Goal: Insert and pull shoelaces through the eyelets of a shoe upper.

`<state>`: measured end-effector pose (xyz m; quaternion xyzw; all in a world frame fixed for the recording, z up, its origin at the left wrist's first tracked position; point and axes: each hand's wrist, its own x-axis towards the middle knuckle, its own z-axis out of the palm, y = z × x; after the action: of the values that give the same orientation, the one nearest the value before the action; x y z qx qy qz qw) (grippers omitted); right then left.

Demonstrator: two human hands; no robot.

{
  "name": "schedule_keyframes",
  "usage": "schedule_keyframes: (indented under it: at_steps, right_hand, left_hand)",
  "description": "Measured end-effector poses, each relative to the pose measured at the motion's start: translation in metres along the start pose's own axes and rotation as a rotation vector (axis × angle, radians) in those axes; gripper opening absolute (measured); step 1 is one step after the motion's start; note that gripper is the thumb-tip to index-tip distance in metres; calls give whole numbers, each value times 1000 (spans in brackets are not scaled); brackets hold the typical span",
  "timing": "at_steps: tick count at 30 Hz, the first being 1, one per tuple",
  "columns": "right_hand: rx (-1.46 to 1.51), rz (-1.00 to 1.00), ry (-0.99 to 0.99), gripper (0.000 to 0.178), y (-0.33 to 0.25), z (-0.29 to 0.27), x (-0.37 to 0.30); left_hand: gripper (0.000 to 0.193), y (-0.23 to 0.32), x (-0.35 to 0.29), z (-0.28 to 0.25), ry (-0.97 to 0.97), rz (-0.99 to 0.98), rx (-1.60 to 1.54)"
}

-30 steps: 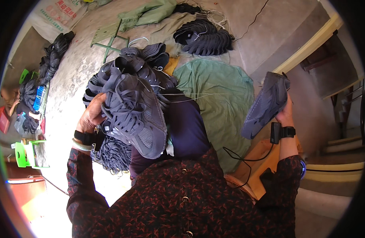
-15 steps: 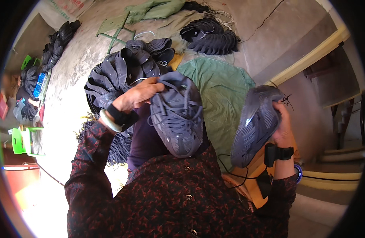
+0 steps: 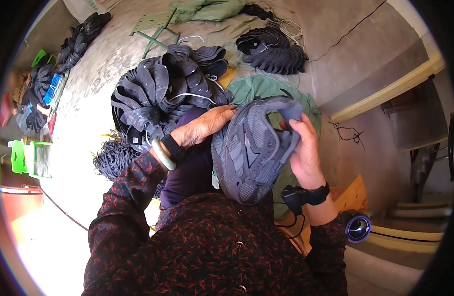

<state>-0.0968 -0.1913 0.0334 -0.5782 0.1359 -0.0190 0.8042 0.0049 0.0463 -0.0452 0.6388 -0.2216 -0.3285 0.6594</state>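
Observation:
In front of my chest, tilted, is a dark grey shoe upper (image 3: 254,150) with mesh panels and an open collar. My right hand (image 3: 306,148) is closed on its collar, thumb on the near face and the other fingers partly hidden. At its far left edge my left hand (image 3: 207,126) bends its fingers together against the upper; the thumb is hidden. No second shoe shows clearly; part of one may be behind this upper. Left of my knee lies a large heap of dark uppers (image 3: 160,93), with a tangle of dark laces (image 3: 116,160) below it.
A fanned row of uppers (image 3: 274,52) lies on the floor ahead, near a green folding stool (image 3: 153,22). Green cloth (image 3: 251,88) spreads beyond my lap. A bright green chair (image 3: 23,157) stands left; an orange wooden piece (image 3: 353,195) and a round lens-like device (image 3: 357,228) are right.
The right hand has brought its upper inward from the right, turning it in front of my lap. The laced shoe at my left hand has gone out of clear sight. My left hand has moved slightly nearer.

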Motion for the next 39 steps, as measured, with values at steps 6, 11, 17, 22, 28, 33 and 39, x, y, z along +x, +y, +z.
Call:
schedule_keyframes:
  at_steps: [6,11,17,22,28,33,39]
  right_hand:
    - [-66,-61,35,47,26,16,19]
    - [-52,-71,92,41,35,22,34]
    - [45,30,3,47,42,17,48]
    - [7,89,-117,45,48,19,50]
    - [3,98,-196,50,57,19,51]
    - [-190,69,-101,57,73,12,60]
    - [-246,31,-80,50,80,15,65]
  left_hand:
    - [52,-14,-7,1,20,29,-125]
    - [62,-15,-13,-1,43,85,-93]
    - [71,0,-14,-7,32,-141,-238]
    - [71,21,-11,-3,-39,-34,-370]
    - [57,8,-5,-12,-48,-31,-371]
    - [54,17,-5,-22,-51,-49,-31]
    - [53,49,7,-18,-81,-351,1027]
